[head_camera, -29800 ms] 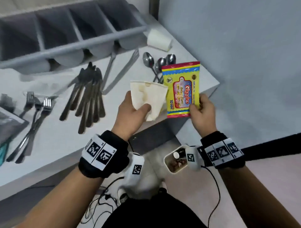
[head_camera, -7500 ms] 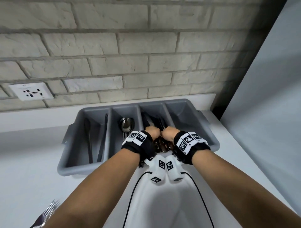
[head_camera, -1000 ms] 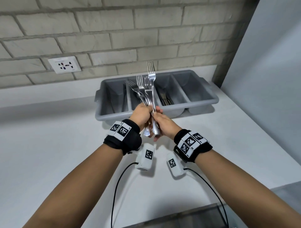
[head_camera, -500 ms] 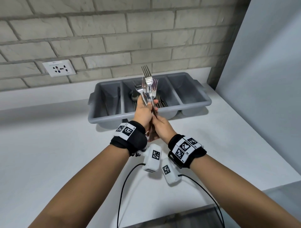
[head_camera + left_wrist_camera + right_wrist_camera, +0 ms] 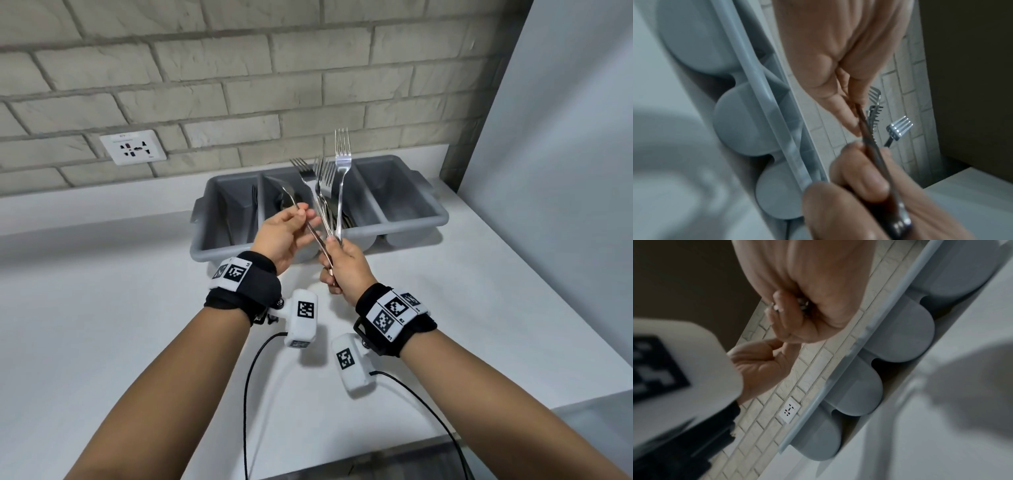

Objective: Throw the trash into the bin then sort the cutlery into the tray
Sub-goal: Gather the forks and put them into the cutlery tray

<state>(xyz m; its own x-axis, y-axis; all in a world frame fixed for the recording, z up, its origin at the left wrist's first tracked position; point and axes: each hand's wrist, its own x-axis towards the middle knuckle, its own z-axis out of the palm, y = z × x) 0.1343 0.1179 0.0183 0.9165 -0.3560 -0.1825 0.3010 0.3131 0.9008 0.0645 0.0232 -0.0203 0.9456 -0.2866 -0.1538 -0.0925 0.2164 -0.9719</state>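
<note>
Head view, read left to right: a socket (image 5: 133, 147) sits in the brick wall at ten o'clock, and the grey tray (image 5: 404, 224) lies on the white tabletop (image 5: 102, 308) at twelve o'clock, against the wall. Of its four compartments, the left one holds dark cutlery, the second spoons, the third more pieces I cannot identify behind the raised forks, and the right one looks bare.

The left hand (image 5: 281, 236) is above the tray's near rim; its thumb and fingers pinch one fork (image 5: 303, 202) by the handle, tilting it toward eleven o'clock, away from the others. Just to its right, the right hand (image 5: 346, 270) wraps a full fist round the forks (image 5: 337, 192), tines up and fanned out, handle ends poking out below the fist. The left wrist view confirms both holds: fingertips on a single handle, curled fingers round the bunch.

No trash is in sight, so I judge the bin step done and the cutlery sorting under way, with forks being dealt with. The next move likely calls for carrying the forks over to one compartment, probably the bare one at the right, and laying them in lengthwise, tines one way, released low so they do not bounce out.
</note>
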